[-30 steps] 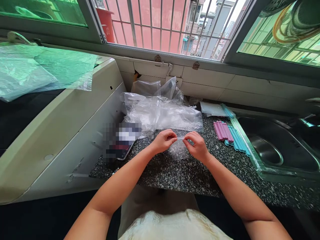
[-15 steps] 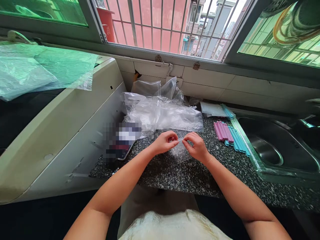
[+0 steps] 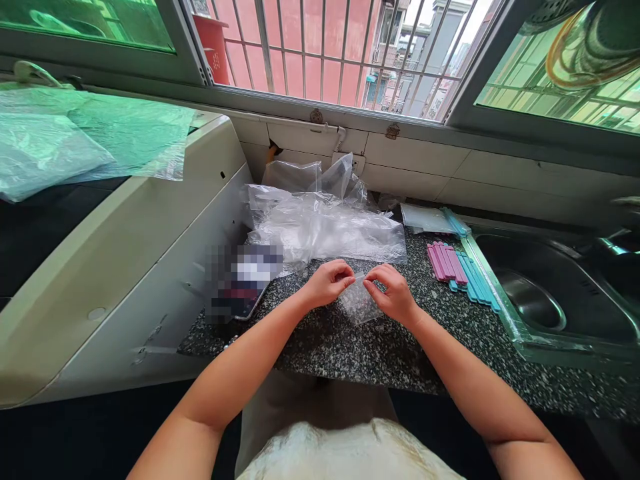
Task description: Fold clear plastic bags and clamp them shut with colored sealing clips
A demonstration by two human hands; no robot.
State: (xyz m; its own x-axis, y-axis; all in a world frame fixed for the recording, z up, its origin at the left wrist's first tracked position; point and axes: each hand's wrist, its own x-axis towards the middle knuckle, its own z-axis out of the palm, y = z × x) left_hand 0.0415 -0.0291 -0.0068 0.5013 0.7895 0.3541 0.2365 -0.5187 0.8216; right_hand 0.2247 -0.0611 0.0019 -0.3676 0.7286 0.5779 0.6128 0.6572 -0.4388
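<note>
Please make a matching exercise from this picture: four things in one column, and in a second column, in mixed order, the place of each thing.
Things:
1. small clear bag
2. pink and blue sticks
3. pile of clear plastic bags
4. sink

Places:
A. at the far right, set into the counter
B. behind the hands, near the wall
C. pinched between the left hand and the right hand
D. on the counter, just left of the sink

Pairs: 1-C, 2-D, 3-B, 4-A

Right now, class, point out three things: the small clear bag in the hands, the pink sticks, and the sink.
small clear bag [image 3: 358,305], head view, on its lower body between the hands.
pink sticks [image 3: 446,261], head view, on the middle of the bundle.
sink [image 3: 520,340], head view, on its front rim.
</note>
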